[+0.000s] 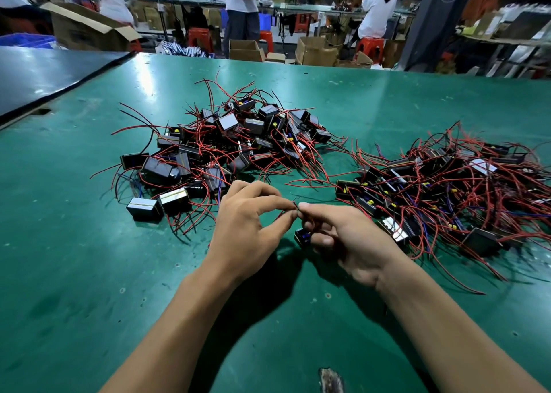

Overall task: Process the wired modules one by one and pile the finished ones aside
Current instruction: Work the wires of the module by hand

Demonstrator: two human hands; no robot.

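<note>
So the big green table (89,273) takes up most of the view. There are two tangles of black wired modules on it: one heap in the centre (232,142) and a flatter, messier spread off to the right (447,189). Honestly can't tell which one is the done pile. Behind the table are other people at benches, cardboard boxes (89,31) and red stools (368,46).

Both forearms come in from the bottom edge and meet just in front of the gap between the piles. The left hand (247,228) is arched, with the wrist up, and its thumb and index finger are pinched onto the wire ends (295,206). The other fingers fan out loosely behind. The right hand (351,243) mirrors it: its thumb and index tip nip the same red leads from the other side. Its lower fingers curl under to cradle one module (302,237), which hangs just above the table between the two hands.

Looks like the person is mid-processing on this single unit, probably twisting or tidying the lead tips together. That's a guess, since the tips are tiny and partly hidden by the fingers. The next move needs a firm, short roll of the tips without yanking the leads out of the body. After that the unit goes onto whichever heap is the finished one, and a fresh one gets pulled free of the tangle without dragging its neighbours along.
</note>
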